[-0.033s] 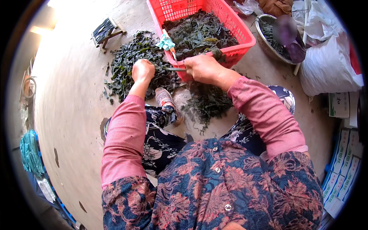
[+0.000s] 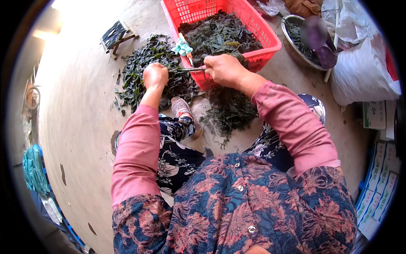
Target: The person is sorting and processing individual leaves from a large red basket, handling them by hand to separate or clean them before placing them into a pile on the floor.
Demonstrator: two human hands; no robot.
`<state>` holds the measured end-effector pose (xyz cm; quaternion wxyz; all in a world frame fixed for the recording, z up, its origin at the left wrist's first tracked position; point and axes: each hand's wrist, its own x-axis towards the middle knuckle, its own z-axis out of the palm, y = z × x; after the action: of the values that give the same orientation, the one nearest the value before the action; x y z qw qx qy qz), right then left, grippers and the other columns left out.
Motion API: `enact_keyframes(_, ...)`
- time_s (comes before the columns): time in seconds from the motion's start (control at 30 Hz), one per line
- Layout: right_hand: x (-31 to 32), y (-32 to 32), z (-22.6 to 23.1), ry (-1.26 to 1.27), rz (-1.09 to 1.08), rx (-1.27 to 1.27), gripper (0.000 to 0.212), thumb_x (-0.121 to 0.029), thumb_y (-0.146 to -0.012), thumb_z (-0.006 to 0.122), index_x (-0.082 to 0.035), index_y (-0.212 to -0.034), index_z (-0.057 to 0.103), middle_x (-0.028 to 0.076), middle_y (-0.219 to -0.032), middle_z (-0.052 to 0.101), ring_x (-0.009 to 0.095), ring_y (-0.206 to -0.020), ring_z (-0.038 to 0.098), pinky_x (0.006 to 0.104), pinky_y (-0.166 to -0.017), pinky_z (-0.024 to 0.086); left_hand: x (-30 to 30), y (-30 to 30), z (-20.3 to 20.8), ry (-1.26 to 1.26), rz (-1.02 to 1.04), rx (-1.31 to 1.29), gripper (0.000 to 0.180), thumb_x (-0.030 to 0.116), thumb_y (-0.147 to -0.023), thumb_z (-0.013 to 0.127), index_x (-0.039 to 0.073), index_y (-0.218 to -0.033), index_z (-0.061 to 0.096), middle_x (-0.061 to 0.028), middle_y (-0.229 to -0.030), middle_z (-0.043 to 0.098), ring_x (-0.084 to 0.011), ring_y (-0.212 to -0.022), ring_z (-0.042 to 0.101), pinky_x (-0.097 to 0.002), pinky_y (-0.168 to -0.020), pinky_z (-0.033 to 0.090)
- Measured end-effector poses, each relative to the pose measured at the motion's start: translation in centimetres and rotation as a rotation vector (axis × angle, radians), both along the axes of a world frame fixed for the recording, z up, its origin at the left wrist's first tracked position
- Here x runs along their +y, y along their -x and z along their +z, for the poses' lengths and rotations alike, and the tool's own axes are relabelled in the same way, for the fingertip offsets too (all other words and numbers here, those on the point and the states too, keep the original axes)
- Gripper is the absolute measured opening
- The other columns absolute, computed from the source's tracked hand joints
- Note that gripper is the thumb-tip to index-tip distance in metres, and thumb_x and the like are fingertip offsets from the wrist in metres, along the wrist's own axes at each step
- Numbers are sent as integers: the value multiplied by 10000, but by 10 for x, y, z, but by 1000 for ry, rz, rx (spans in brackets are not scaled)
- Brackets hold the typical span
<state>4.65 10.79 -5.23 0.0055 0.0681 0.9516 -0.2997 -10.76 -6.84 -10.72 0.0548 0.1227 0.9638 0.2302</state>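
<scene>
Between my hands a thin dark-green strip of seaweed [image 2: 185, 70] is stretched nearly level. My left hand [image 2: 155, 76] is closed on one end, above the heap of loose seaweed [image 2: 137, 82] on the floor. At the near corner of the red plastic basket [image 2: 263, 53], my right hand [image 2: 223, 70] grips the other end. The basket holds a mass of dark seaweed [image 2: 224, 31]. A teal cloth [image 2: 182, 47] is wrapped around an orange-and-white stick at its left rim. Another seaweed pile [image 2: 232, 116] lies on the floor between my feet, below the basket.
A small folding stool [image 2: 115, 37] stands beyond the left heap. Right of the basket is a metal basin [image 2: 291, 44] with seaweed and something purple, beside a white sack [image 2: 361, 74]. Cartons [image 2: 374, 190] are stacked at far right; a teal bundle [image 2: 34, 169] is at far left.
Both hands have shifted slightly away from my body, and the stretched strip has moved up with them. The basket and heaps look the same.
</scene>
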Motion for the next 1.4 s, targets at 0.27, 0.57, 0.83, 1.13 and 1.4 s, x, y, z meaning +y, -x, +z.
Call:
enact_keyframes(0.27, -1, 2, -21, -98, 149, -61, 201, -121, -725, 487, -119, -889, 603, 139, -841, 618, 315, -826, 589, 417, -698, 453, 6, -3, -3, 145, 39, -195, 153, 121, -698, 524, 98, -744, 668, -105, -634, 628, -251, -700, 634, -339, -703, 489)
enact_keyframes(0.57, -3, 3, -4, -119, 94, -60, 172, -131, -718, 512, -85, -863, 593, 150, -821, 615, 308, -831, 591, 415, -702, 452, 7, -14, 6, 285, -30, 74, 197, 144, -713, 525, 63, -836, 655, -178, -874, 620, -308, -841, 605, -361, -748, 478)
enact_keyframes(0.83, 0, 3, -14, -209, 219, -285, 178, -141, -725, 499, -72, -842, 614, 154, -896, 611, 301, -873, 585, 401, -746, 453, 2, -14, 8, 425, 30, 0, 215, 138, -730, 521, 66, -886, 649, -178, -951, 608, -301, -903, 593, -362, -786, 469)
enact_keyframes(1.13, 17, -11, 18, 240, -94, 306, 136, -178, -750, 581, -64, -819, 611, 144, -741, 597, 296, -696, 586, 375, -622, 449, -17, -6, 46, -39, 294, -95, 222, 117, -772, 499, 11, -952, 573, -125, -709, 624, -174, -530, 616, -269, -437, 472)
enact_keyframes(1.4, -10, -41, 76, 90, 240, 900, 155, -50, -670, 639, -77, -821, 613, 100, -907, 562, 255, -807, 526, 323, -680, 435, 26, -119, 89, -1230, -504, -1572, 516, 451, -880, 359, -22, -1026, 504, -205, -894, 600, -255, -730, 626, -357, -596, 526)
